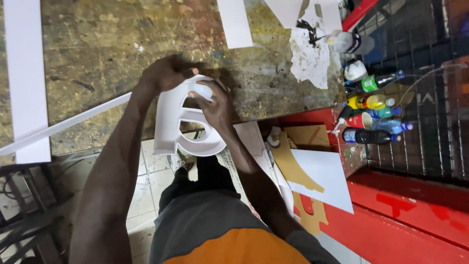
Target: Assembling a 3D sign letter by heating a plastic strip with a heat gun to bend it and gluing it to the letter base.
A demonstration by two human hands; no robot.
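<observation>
White moulded letter form (188,124): at the near edge of the paint-stained workbench (97,54), lower part overhanging it. Left hand (166,73): curled over the form's top rim, fingertips hidden behind it. Right hand (215,105): fingers pressed against the inner wall; exact grip cannot be told. Long white strip (63,124): far end cut off at the frame's left. Bottles (373,110): clustered right, partly overlapping.
</observation>
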